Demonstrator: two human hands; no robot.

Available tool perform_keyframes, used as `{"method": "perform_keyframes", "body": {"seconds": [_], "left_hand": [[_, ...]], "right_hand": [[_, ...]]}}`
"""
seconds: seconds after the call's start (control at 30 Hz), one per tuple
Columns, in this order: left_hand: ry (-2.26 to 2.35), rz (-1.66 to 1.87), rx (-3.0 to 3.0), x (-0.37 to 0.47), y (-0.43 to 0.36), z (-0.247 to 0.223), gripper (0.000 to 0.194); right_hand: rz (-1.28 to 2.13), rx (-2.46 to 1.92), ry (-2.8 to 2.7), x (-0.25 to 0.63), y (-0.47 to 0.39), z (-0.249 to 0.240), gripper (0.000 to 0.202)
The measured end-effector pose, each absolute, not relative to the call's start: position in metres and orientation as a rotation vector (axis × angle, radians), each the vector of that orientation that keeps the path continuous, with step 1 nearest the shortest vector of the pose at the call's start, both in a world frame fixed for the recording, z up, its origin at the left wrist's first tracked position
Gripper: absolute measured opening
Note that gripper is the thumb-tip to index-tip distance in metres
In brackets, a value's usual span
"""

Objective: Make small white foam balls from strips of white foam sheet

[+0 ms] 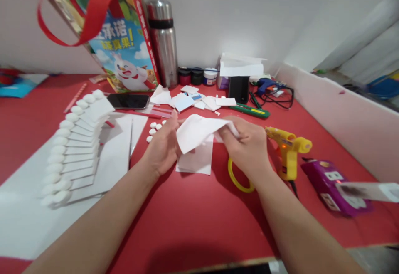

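Note:
A white sheet, soft and folded like a tissue [199, 132], is held above the red table by both hands. My left hand [163, 147] grips its left edge, thumb pointing up. On the right side my right hand [247, 141] has its fingers closed round the other end. Beneath them a square white piece [198, 161] lies on the table. Small white round pieces [152, 132] sit beside my left hand. At the left stands a curved row of white cards [81, 145] topped with white balls [59, 157]. A yellow ring [233, 178] lies partly under my right wrist.
A yellow glue gun [288, 149] and a purple packet [335, 186] are at the right. Behind are a phone [128, 101], white scraps [183, 101], a green cutter [251, 111], paint jars [197, 76], a steel flask [165, 45] and a colourful bag [124, 53].

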State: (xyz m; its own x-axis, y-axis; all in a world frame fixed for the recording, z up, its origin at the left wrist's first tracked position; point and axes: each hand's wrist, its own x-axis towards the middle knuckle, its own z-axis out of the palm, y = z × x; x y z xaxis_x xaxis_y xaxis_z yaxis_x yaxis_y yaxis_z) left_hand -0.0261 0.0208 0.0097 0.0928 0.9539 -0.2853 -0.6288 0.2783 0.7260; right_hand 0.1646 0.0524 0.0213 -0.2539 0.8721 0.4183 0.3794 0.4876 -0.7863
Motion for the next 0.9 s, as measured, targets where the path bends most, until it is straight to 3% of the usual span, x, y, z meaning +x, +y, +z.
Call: {"method": "perform_keyframes", "body": {"seconds": [0.1, 0.2, 0.33, 0.47, 0.67, 0.9], "left_hand": [[0.784, 1.369, 0.558, -0.027, 0.023, 0.008, 0.053], [0.763, 1.385, 0.688, -0.027, 0.024, 0.004, 0.060], [0.910, 1.465, 0.692, -0.027, 0.025, -0.003, 0.037], [1.013, 1.486, 0.600, -0.027, 0.025, -0.006, 0.023], [0.984, 1.328, 0.748, -0.023, 0.020, -0.007, 0.023], [1.008, 1.369, 0.859, -0.036, 0.027, -0.009, 0.021]], "right_hand": [[1.203, -1.180, -1.433, 0.164, 0.056, 0.020, 0.030], [1.565, -1.176, -1.207, 0.163, 0.060, 0.018, 0.025], [1.771, -1.185, -1.315, 0.166, 0.062, 0.017, 0.025], [1.836, -1.069, -1.470, 0.167, 0.062, 0.018, 0.030], [1.721, -1.074, -1.440, 0.161, 0.060, 0.016, 0.033], [1.846, -1.033, -1.243, 0.167, 0.062, 0.018, 0.039]]}}
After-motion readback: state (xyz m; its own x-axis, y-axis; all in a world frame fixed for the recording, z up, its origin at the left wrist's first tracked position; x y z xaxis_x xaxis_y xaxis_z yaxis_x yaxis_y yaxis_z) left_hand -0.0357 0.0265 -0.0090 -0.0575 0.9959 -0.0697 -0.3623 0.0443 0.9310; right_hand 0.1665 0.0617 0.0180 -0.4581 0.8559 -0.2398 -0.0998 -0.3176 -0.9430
